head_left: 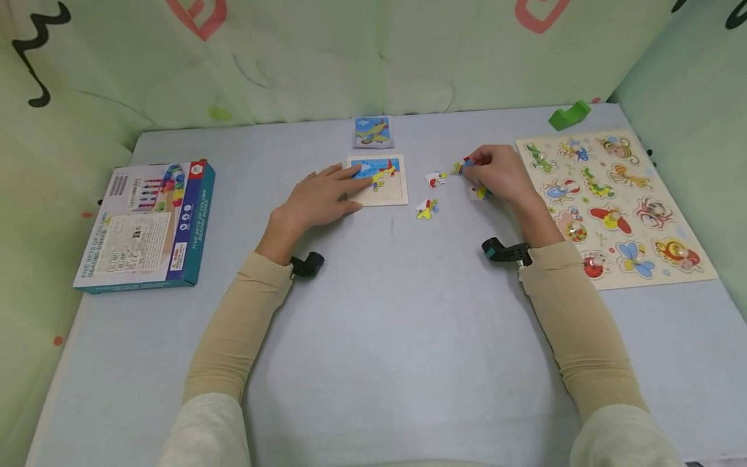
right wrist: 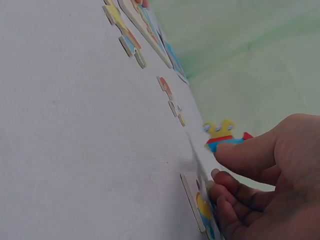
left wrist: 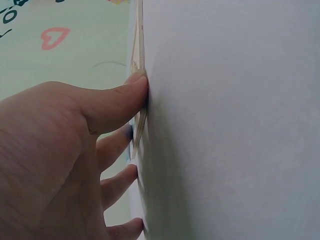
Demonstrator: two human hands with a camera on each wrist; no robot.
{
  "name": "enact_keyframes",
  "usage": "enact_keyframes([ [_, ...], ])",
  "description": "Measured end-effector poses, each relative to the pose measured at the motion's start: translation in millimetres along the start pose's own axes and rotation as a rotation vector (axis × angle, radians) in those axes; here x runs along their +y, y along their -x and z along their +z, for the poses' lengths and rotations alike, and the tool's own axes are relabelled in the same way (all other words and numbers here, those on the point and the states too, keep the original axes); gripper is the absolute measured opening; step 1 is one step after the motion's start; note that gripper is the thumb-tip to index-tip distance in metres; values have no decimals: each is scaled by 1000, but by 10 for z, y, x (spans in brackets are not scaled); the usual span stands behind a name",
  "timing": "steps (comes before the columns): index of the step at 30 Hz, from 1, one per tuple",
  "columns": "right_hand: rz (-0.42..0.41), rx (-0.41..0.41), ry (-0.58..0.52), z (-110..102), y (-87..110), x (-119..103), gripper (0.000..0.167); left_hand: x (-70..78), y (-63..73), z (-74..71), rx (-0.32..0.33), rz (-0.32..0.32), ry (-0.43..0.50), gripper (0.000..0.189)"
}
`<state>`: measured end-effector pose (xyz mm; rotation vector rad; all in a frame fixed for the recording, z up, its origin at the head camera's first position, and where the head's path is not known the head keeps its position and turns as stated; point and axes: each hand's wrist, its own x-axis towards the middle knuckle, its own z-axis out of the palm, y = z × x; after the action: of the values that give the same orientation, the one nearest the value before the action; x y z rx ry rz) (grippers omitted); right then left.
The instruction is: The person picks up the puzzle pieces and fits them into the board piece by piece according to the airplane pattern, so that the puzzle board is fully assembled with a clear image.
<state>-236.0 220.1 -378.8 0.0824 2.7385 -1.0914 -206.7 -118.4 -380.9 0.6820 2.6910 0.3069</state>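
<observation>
My left hand [head_left: 318,198] rests on a small wooden jigsaw tray [head_left: 399,196], fingers spread over its left side. In the left wrist view the thumb [left wrist: 120,102] lies against the tray's edge. Blue and yellow pieces fill the tray's upper part, and bare wood shows lower down. My right hand [head_left: 502,174] pinches a red, blue and yellow jigsaw piece [right wrist: 225,137] between thumb and fingers, raised from the table. Beneath that hand lies another piece [head_left: 481,192], partly covered. Two more loose pieces, a red-and-white one [head_left: 435,179] and a yellow one [head_left: 428,209], lie between tray and hand.
Behind the tray lies a picture square [head_left: 373,132] showing a yellow plane. A boxed bead set [head_left: 146,224] sits at the left. On the right is a large insect-and-animal peg puzzle [head_left: 648,280], with a green block [head_left: 569,115] behind it. A curtain borders the table's back.
</observation>
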Motion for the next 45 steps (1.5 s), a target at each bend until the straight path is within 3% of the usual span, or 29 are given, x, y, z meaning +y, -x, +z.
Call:
enact_keyframes([
  [7,-55,8,-94,67,20,-89,39,13,-7,6,2,2,-2,58],
  [14,-157,48,-147,211,30,-229,29,24,-7,2,-5,3,-10,59],
  [23,-295,14,-174,409,23,-322,30,39,-6,-22,-17,0,-7,59],
  [30,-280,-10,-171,509,19,-390,25,61,14,-42,-22,-9,-1,59],
  [45,-234,27,-188,774,9,-678,16,92,10,-64,-18,1,1,59],
])
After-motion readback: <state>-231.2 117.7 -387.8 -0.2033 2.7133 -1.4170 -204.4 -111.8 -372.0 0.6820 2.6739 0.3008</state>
